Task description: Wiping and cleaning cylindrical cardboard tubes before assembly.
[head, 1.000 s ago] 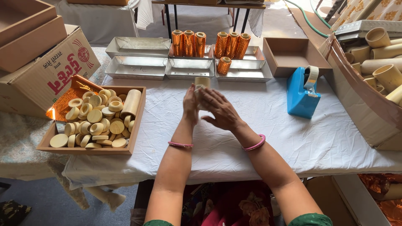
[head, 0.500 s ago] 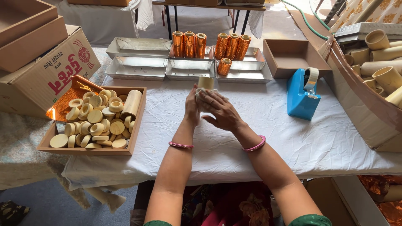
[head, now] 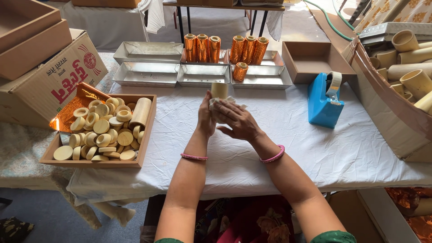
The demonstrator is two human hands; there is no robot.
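Both hands meet over the middle of the white-clothed table (head: 279,153). My left hand (head: 206,118) grips a short pale bamboo tube (head: 219,90) that stands upright, its top poking above my fingers. My right hand (head: 238,120) presses a white cloth (head: 215,103) against the lower part of the same tube. Pink bangles ring both wrists.
A wooden tray (head: 146,135) of round bamboo lids and one long tube lies at left, beside cardboard boxes (head: 49,85). Silver trays (head: 148,74) with several copper-foil tubes (head: 202,47) line the back. A blue tape dispenser (head: 325,103) and a bin of bamboo tubes (head: 407,63) stand at right.
The bamboo tube has risen higher between my hands and now stands out above the fingers. A white cloth now shows around it. My arms stayed in place.
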